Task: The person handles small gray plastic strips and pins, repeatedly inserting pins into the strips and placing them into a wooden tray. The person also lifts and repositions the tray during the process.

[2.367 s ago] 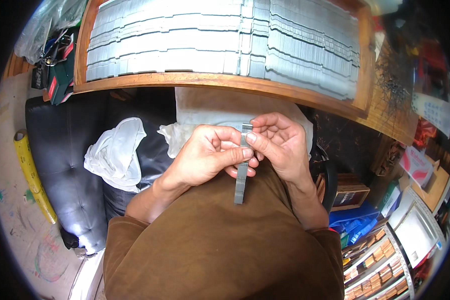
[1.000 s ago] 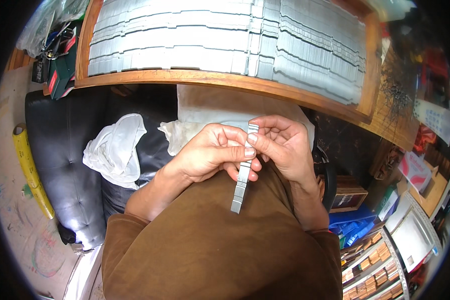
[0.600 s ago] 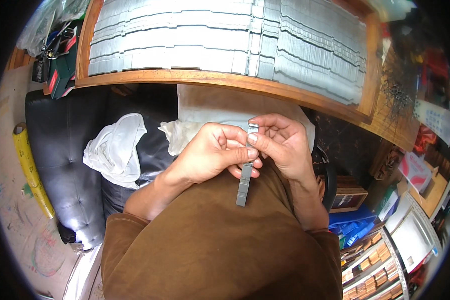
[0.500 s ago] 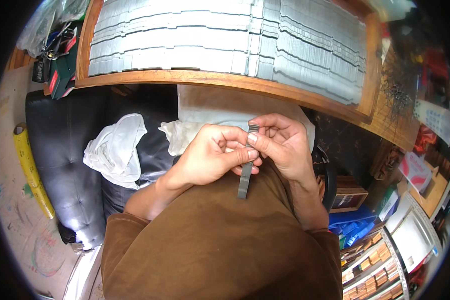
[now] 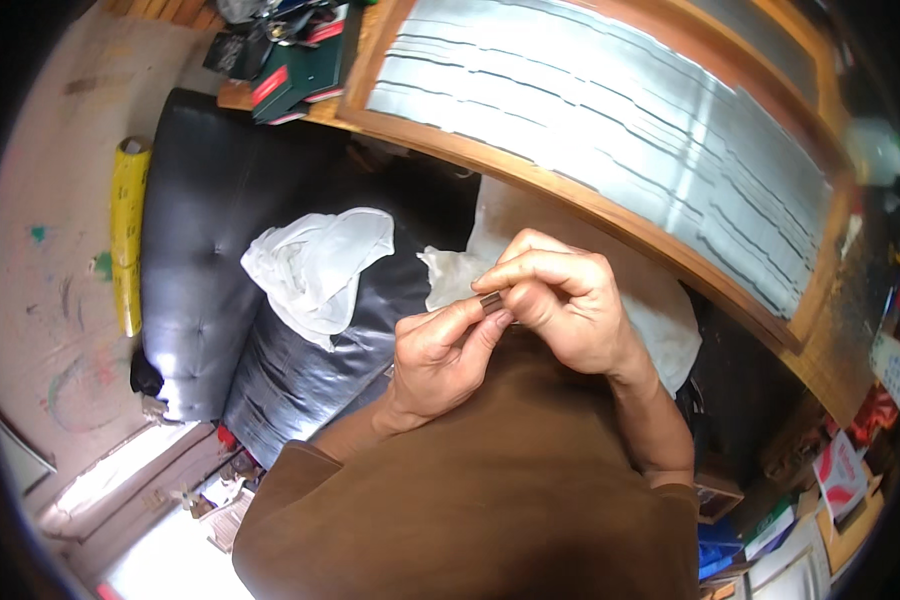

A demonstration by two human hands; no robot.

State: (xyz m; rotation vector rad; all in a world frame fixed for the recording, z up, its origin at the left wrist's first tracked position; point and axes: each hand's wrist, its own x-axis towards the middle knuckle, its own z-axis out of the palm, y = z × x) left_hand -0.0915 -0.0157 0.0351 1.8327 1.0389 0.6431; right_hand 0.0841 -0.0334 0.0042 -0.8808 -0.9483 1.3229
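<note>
Metal strip point(image 5: 491, 302): no longer dangling, lying between left hand point(image 5: 438, 362) and right hand point(image 5: 575, 310)
Left: pinching it
Right: curling, hold unclear

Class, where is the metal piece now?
In the head view, just right of centre, the metal piece is between the left hand and the right hand, below the wooden tray.

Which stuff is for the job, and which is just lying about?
Seems part of the job:
small dark piece, between left hand and right hand
wooden tray with pale grey rows

Probably just lying about:
crumpled white cloth
yellow roll
green box
</note>
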